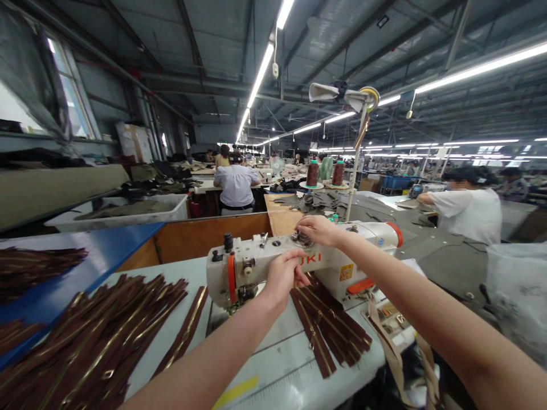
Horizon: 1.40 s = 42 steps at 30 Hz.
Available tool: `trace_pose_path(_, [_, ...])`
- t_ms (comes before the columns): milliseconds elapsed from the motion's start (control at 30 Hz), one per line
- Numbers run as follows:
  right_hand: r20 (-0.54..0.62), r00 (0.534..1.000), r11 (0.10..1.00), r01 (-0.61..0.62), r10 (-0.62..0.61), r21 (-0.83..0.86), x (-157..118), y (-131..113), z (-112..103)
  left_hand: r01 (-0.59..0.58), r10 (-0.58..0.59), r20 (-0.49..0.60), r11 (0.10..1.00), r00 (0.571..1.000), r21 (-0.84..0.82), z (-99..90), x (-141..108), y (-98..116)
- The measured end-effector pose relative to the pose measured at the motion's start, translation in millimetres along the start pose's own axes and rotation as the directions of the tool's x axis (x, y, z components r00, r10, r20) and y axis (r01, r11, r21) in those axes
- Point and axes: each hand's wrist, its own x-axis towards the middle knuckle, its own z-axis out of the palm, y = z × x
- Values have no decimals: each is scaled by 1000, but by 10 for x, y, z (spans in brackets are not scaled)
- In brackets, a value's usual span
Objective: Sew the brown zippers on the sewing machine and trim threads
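A white sewing machine (269,253) with orange trim stands before me. My right hand (318,229) reaches over its top, fingertips bent down and touching a small heap of shiny metal pieces (303,239); whatever they grip is hidden. In front of the machine's arm is my left hand (287,276), its thumb and fingers drawn together; I cannot make out what is in them. Below and to the right of it, brown zippers (337,330) with gold teeth lie fanned on the machine bed. One more brown zipper strip (188,324) lies left of the needle area.
A large pile of brown zippers (85,341) covers the table's left side, beside a blue surface (128,245). Thread cones (312,173) and a pole (354,182) rise behind the machine. Tan straps (384,324) hang at the right edge. Co-workers sit ahead and to the right.
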Motion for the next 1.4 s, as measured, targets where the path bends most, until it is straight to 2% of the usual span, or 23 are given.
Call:
trace_pose_path(167, [34,999,997,21,-19,-68,38,29,-27,-7,7,-17,1000,1000,28,12,16,-6])
trace_pose_path(433, [-21,999,993,-48,46,-112,-57,-21,-24,-13,14,-18,999,1000,42,-3,6,8])
trace_pose_path(600, [-79,985,981,-162,154,-110,-227,228,-232,-5,6,-12,999,1000,47,-9,19,3])
trace_pose_path(700, [-66,975,967,-219,212,-129,-350,386,-298,-6,7,-10,999,1000,46,-8,28,-12])
trace_pose_path(833, [-32,981,972,-193,190,-134,-385,431,-192,-14,14,-14,999,1000,48,-6,32,-31])
trace_pose_path(1000, [-68,981,971,-190,182,-147,-291,412,-43,-23,24,-17,998,1000,54,-6,23,-10])
trace_pose_path(1400, [-143,967,966,-230,213,-116,-454,403,-88,-26,26,-7,998,1000,58,-24,18,4])
